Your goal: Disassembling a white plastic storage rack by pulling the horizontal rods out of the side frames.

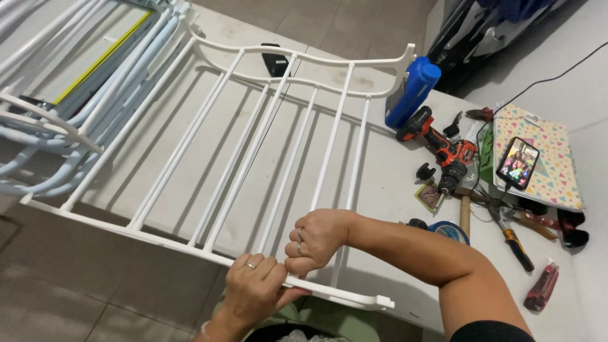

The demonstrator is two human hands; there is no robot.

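Both hands clamp the white rack (253, 145): left hand (253, 292) grips its flat rail, right hand (316, 239) fists a slim round rod.

The drying rack (253, 126) is white all over — rails, rods and end caps alike. At two o'clock stands a bright blue bottle (413, 92). Beside it lies a cordless drill (443, 149), red-orange and black. At three o'clock, a notebook (548, 158) carries a pastel pattern of triangles — pink, yellow, teal — under a black phone (518, 163). At four o'clock lies a small red utility knife (542, 288). The table (380, 183) is pale grey-white.
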